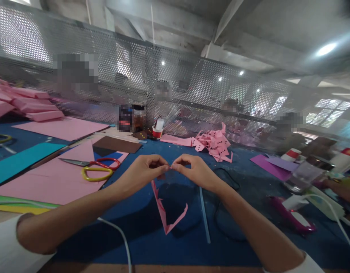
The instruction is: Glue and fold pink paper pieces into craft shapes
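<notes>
My left hand (152, 167) and my right hand (190, 167) meet over the middle of the blue table, thumbs and fingertips pinched together. Between the fingertips shows a tiny bit of pink paper (171, 167), mostly hidden by the fingers. Just below my left hand is a folded, bent pink paper strip (163, 212); I cannot tell whether it hangs from the fingers or lies on the table. A translucent glue stick (204, 216) lies below my right hand. Scissors (97, 170) with red and yellow handles rest on pink sheets (64, 185) to the left.
Cut pink paper shapes (211, 142) pile up at the back, beside a red-and-white cup (157, 132) and a jar (138, 117). A perforated metal screen (180, 72) bounds the table. At right are a magenta glue gun (294, 220), a clear container (308, 174) and cables.
</notes>
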`<state>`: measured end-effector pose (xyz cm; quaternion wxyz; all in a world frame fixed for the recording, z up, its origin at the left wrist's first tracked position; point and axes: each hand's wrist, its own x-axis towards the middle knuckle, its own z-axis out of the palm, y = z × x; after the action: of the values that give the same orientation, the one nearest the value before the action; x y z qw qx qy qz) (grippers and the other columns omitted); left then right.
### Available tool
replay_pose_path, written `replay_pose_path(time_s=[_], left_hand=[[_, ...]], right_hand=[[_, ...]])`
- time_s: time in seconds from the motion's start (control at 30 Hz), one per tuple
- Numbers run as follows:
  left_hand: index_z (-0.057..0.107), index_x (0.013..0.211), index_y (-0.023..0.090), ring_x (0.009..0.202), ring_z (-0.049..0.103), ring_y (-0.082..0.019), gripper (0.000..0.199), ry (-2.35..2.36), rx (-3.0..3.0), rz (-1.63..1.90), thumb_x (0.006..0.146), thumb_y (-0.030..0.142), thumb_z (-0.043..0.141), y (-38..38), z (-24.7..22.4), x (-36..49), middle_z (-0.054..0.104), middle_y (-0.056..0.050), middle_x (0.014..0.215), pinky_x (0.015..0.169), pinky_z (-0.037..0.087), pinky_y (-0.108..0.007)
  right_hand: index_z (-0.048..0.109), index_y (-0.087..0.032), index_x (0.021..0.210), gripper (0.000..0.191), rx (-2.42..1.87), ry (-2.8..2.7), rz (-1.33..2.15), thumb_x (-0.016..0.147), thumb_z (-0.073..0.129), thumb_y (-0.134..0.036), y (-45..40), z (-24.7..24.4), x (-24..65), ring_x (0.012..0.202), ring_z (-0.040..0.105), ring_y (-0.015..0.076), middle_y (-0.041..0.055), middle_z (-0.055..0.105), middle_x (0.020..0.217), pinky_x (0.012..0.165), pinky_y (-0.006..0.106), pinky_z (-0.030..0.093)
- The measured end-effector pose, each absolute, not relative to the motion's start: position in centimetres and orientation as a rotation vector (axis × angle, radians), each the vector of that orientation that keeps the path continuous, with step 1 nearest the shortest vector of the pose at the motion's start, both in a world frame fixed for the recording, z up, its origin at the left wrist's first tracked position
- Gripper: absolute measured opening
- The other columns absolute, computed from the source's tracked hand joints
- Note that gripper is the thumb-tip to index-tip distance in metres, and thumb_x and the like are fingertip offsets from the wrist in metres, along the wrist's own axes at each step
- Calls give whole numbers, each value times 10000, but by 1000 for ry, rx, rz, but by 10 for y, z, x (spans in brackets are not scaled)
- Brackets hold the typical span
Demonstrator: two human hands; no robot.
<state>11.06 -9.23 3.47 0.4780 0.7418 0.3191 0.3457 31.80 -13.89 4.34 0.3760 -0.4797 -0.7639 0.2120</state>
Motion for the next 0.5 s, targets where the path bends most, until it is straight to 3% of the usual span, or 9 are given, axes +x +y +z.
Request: replay_pose_path(time_s=[0.5], left_hand=[[703, 800, 175, 649, 610, -158, 231, 786, 1711, 841, 727, 390, 750, -93, 33, 110, 685, -1, 651, 649, 456, -270]], right_hand=[[737, -196, 935, 126, -1197, -1945, 465, 945, 686, -311, -140, 40, 315, 899, 677, 164, 20, 743, 928, 836, 285, 494]])
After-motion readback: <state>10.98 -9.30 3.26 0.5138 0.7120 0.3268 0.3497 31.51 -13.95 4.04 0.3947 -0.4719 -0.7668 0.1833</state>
